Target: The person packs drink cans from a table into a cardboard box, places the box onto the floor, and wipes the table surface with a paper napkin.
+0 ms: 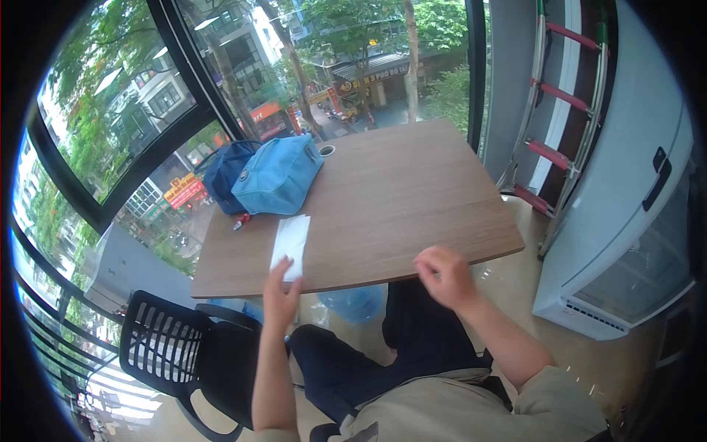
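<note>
My left hand [280, 296] is over the near end of a narrow white paper [293, 239], fingers and thumb apart. Whether the fingertips touch the paper I cannot tell. The paper lies flat near the table's front edge, its lower end partly covered by that hand. My right hand [446, 277] is at the front edge of the brown table [398, 199], with its fingers curled in and no object showing in them. Beyond the paper, a light blue bag [278, 177] rests against a dark blue bag [224, 173].
A roll of tape [326, 150] lies beside the bags. A black mesh chair [166, 342] stands at the left, and a blue water bottle [353, 303] is under the table. To the right are a ladder [549, 118] and a white glass-door fridge [618, 206]. Large windows are behind the table.
</note>
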`<state>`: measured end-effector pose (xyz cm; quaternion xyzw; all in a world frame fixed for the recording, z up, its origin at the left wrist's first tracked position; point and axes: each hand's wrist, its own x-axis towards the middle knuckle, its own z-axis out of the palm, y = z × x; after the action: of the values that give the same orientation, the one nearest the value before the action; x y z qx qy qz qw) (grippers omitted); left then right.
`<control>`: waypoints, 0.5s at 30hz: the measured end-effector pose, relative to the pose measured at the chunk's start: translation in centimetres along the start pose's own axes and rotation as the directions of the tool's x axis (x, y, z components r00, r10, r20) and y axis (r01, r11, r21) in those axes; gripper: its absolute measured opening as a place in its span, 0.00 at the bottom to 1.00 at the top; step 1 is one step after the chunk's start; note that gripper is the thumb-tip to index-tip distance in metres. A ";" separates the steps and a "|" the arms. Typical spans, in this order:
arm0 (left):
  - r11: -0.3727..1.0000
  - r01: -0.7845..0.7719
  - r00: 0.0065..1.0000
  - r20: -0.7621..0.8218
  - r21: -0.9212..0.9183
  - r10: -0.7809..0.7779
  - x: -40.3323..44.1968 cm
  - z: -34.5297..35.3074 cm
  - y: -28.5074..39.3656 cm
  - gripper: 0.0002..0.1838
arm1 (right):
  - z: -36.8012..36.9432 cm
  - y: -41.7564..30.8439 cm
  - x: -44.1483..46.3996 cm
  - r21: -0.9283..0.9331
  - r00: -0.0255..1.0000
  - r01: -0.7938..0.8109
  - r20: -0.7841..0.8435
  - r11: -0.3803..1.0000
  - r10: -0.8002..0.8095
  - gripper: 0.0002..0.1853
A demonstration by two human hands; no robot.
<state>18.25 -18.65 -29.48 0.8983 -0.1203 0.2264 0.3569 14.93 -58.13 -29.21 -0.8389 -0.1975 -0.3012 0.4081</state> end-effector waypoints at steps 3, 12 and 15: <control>0.991 -0.062 0.997 0.045 0.120 0.057 4.6 1.7 -3.3 0.25 | -4.9 4.7 -1.3 -0.155 0.990 -0.127 -0.082 0.980 0.116 0.05; 0.877 -0.057 0.939 0.325 0.478 -0.116 10.6 6.8 -4.5 0.35 | -8.6 10.8 -0.8 -0.427 0.960 -0.279 -0.151 0.860 0.236 0.10; 0.863 -0.133 0.936 0.349 0.487 -0.053 10.8 9.7 -0.6 0.37 | -7.9 10.8 1.1 -0.388 0.938 -0.343 -0.092 0.856 0.334 0.11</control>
<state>30.96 -25.55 -30.82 0.9829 -0.1375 0.0940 0.0781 19.25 -70.75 -30.76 -0.9225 0.0227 -0.2674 0.2776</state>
